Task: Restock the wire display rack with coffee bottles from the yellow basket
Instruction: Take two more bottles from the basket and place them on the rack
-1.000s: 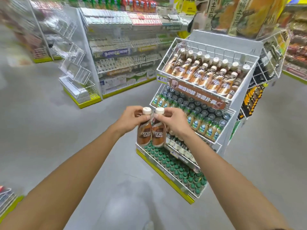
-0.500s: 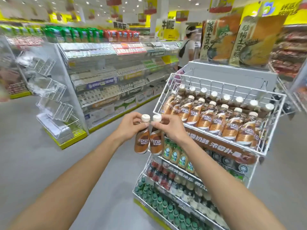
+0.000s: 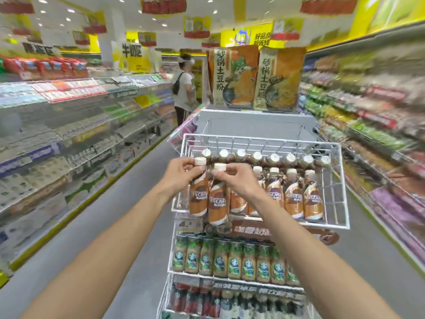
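— That wire display rack [image 3: 264, 140]?
— Its top tier's lined with Nescafé bottles [image 3: 293, 200].
— And the hands?
— The left grip [image 3: 181, 174] pinches the first coffee bottle [image 3: 199, 200] by its cap. The right grip [image 3: 239, 180] pinches the second coffee bottle [image 3: 217, 209], beside it at the tier's front-left corner.

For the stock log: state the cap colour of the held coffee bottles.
Cream-white plastic caps, seen best in the head view.
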### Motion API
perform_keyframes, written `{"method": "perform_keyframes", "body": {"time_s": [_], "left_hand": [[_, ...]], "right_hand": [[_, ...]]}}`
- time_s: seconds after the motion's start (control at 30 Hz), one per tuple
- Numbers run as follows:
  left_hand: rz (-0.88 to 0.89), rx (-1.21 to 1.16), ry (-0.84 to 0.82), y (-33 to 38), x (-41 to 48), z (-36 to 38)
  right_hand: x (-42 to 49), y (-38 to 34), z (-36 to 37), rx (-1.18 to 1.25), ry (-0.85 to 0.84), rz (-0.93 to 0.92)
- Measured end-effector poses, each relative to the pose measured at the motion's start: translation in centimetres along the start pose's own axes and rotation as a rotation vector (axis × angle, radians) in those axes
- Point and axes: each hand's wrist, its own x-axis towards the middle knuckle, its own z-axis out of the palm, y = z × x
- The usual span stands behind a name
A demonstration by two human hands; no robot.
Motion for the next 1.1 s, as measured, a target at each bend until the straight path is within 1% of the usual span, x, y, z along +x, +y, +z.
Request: {"method": "perform_keyframes", "body": {"time_s": [0.13, 0.23, 0.3, 0.43, 0.67, 0.83, 1.1], "left_hand": [[-0.015, 0.033, -0.068, -0.8, 3.6, 1.4], [-0.038, 0.055, -0.068, -1.6, 4.9, 2.9], [-0.058, 0.063, -0.062, -2.0, 5.7, 3.6], [-0.083, 0.171, -0.095, -2.6, 7.3, 4.4], [-0.186, 0.207, -0.081, -4.1, 8.9, 4.5], [-0.230, 0.325, -0.112, -3.5, 9.5, 4.7], [-0.266, 0.304, -0.150, -3.5, 10.1, 4.6]], "right_hand": [[1.3, -0.4, 0.0, -0.023, 0.067, 0.043], [1.8, -0.5, 0.0, -0.053, 0.093, 0.067], [2.0, -0.3, -0.1, -0.053, 0.083, 0.068], [2.4, 0.4, -0.3, -0.031, 0.067, 0.068], [3.6, 1.2, -0.1, -0.023, 0.056, 0.082], [4.6, 1.7, 0.0, -0.017, 0.025, 0.053], [5.5, 3.0, -0.2, 0.029, 0.044, 0.081]]}}
